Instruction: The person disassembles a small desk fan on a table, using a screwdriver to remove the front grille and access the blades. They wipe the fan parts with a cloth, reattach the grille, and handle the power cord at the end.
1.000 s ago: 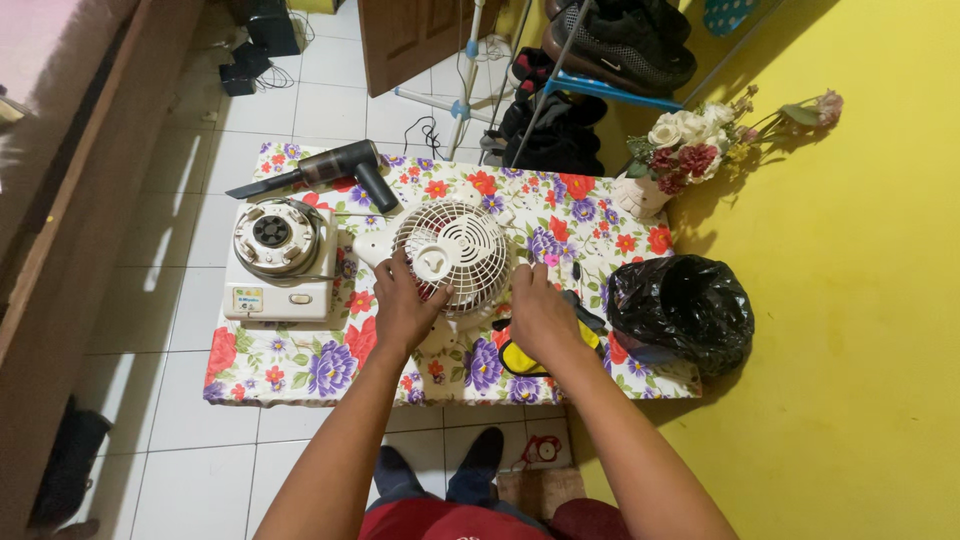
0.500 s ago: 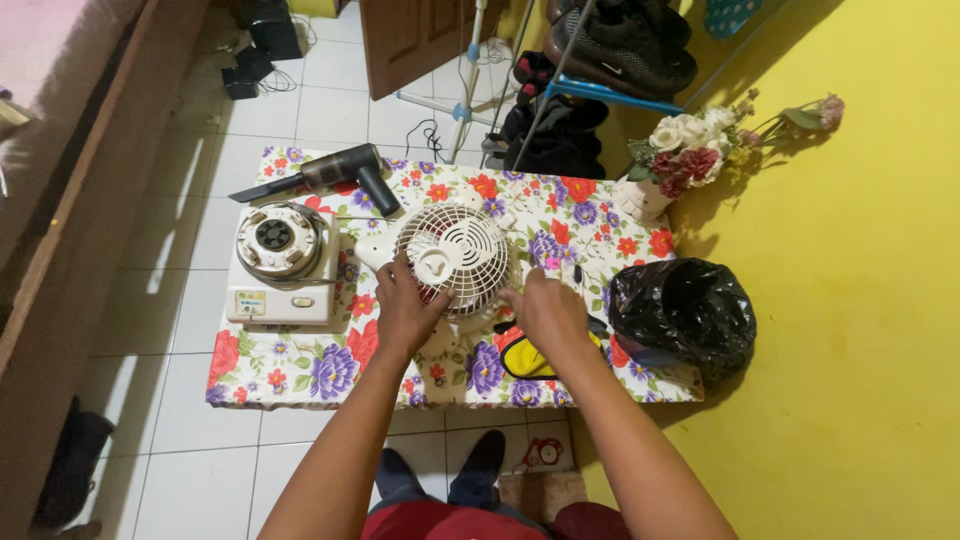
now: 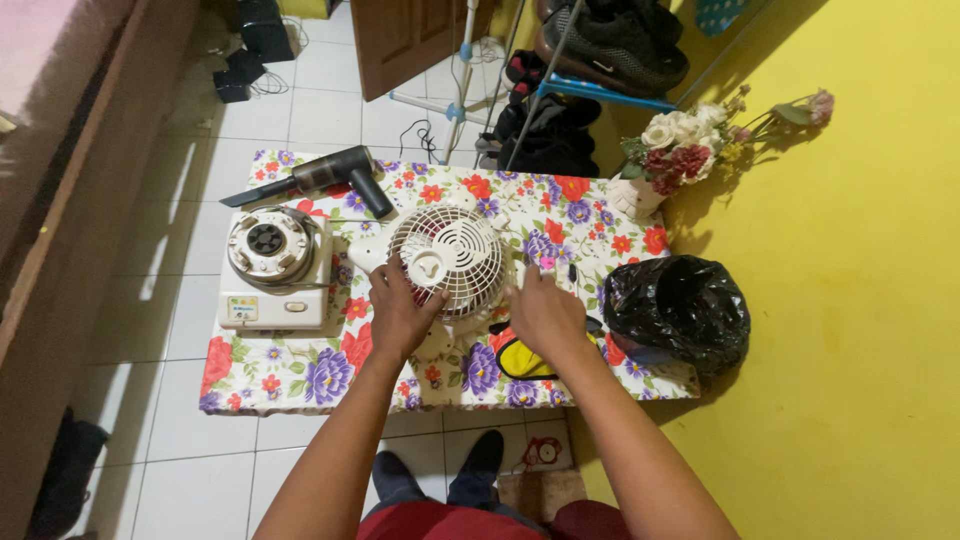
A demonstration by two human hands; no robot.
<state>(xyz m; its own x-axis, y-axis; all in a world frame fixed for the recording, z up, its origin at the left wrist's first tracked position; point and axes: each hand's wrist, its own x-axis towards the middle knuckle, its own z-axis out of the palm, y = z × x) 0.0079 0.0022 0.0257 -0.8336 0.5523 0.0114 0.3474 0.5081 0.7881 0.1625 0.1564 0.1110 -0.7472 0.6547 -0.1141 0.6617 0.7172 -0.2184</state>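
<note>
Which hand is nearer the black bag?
Right. The right hand rests by the white fan, just left of the black bag; the left hand sits beyond the fan.

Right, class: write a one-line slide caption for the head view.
Left hand and right hand grip a white fan on a flowered table.

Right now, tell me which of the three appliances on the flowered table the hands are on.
The white fan with the round wire grille, in the middle: left hand and right hand flank it. The cream blender base and black handheld vacuum lie untouched.
</note>
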